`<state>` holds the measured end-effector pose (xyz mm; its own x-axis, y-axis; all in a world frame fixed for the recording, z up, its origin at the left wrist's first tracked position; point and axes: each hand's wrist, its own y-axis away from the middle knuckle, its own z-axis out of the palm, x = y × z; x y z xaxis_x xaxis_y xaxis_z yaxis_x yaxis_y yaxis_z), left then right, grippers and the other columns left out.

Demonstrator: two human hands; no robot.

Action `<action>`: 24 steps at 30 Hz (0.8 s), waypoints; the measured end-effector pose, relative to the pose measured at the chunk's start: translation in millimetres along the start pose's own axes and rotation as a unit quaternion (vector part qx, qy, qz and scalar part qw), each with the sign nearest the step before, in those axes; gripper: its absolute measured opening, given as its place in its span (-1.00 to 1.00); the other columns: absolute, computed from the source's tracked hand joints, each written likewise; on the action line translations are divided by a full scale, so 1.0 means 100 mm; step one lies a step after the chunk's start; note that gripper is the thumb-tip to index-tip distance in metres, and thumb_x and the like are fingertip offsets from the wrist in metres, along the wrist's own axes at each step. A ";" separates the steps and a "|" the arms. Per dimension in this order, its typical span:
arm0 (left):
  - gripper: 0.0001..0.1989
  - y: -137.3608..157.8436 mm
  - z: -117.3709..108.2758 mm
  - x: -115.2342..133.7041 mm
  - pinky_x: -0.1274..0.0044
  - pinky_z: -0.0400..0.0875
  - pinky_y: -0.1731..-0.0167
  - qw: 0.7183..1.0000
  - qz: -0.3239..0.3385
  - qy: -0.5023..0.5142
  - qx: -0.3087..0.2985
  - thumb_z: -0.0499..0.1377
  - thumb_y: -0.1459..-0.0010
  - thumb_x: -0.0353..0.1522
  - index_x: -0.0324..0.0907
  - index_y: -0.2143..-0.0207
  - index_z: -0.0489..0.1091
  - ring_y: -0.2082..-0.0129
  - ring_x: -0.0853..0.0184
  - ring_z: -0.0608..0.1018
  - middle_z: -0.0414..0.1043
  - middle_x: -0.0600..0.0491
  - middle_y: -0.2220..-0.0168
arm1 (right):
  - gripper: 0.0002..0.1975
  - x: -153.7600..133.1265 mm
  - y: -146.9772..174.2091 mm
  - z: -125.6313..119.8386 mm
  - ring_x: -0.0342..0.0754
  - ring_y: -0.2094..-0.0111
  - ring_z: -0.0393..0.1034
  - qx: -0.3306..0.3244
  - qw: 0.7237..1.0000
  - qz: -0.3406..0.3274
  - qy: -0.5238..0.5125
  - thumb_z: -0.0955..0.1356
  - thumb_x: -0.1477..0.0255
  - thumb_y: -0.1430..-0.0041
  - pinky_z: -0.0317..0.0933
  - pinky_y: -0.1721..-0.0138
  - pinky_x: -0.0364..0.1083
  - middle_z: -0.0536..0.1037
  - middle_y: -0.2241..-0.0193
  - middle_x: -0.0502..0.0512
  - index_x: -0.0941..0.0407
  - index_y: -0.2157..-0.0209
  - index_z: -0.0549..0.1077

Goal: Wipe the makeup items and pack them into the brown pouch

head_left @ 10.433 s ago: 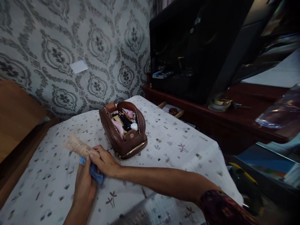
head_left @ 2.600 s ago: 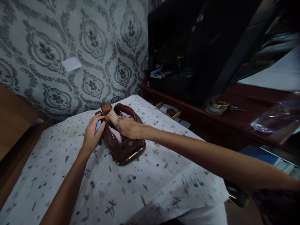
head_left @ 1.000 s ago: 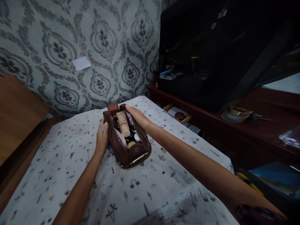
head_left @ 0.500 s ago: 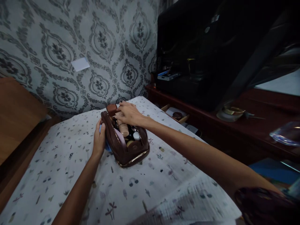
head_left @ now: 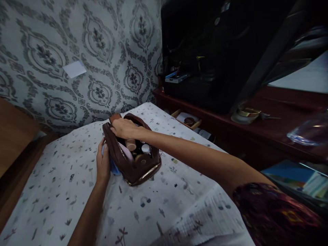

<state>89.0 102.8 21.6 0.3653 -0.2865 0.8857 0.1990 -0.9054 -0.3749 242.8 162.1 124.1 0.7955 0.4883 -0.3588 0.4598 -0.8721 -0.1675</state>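
Boxy leathery bag (head_left: pixel 136 172) under right hand (head_left: pixel 125 128), long axis away-left. Left hand (head_left: pixel 103 166) grips blue cloth (head_left: pixel 115 168); can't tell right's grip

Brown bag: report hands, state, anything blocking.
Left hand alongside brown bag, by blue cloth. Bag open. Right hand at its far end, partly hiding beige tube.

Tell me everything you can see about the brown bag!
The bag looks like brown leather, with a gold zip at its near end. It sits open on the patterned sheet, holding a beige tube and a white thing. The left hand and a blue cloth are at its left side; the right hand, at its far end, hides some of it.
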 end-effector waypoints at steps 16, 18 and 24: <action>-0.40 0.00 0.01 -0.07 0.35 0.11 -0.34 1.000 -0.015 -0.015 0.007 0.00 -0.31 0.03 -0.11 -0.23 0.31 -0.31 0.16 0.32 0.34 -0.05 -0.27 | -0.75 0.11 0.31 0.01 0.24 -0.10 0.32 -0.075 0.980 -0.161 0.090 0.34 0.39 -0.25 0.28 0.01 0.12 0.53 -0.02 0.26 0.07 0.07 0.57; -0.38 0.01 0.01 -0.07 0.35 0.10 -0.34 1.000 -0.018 -0.009 0.001 0.00 -0.30 0.04 -0.11 -0.25 0.29 -0.31 0.16 0.31 0.32 -0.05 -0.28 | -0.78 0.09 0.30 0.03 0.24 -0.07 0.34 -0.074 0.981 -0.156 0.085 0.35 0.38 -0.24 0.27 0.03 0.12 0.54 -0.01 0.26 0.09 0.11 0.57; -0.41 0.01 0.00 -0.05 0.38 0.08 -0.35 1.000 -0.006 -0.016 -0.006 0.00 -0.31 0.02 -0.11 -0.23 0.31 -0.32 0.18 0.30 0.32 -0.03 -0.29 | -0.78 0.16 0.29 0.07 0.17 0.06 0.42 -0.025 0.987 -0.140 0.081 0.35 0.67 -0.05 0.19 0.02 0.10 0.60 0.21 0.16 0.13 0.29 0.55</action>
<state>87.4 103.5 17.0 0.3916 -0.2650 0.8812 0.1933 -0.9126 -0.3603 266.1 144.6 106.9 0.6858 0.7116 -0.1530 0.6857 -0.7021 -0.1920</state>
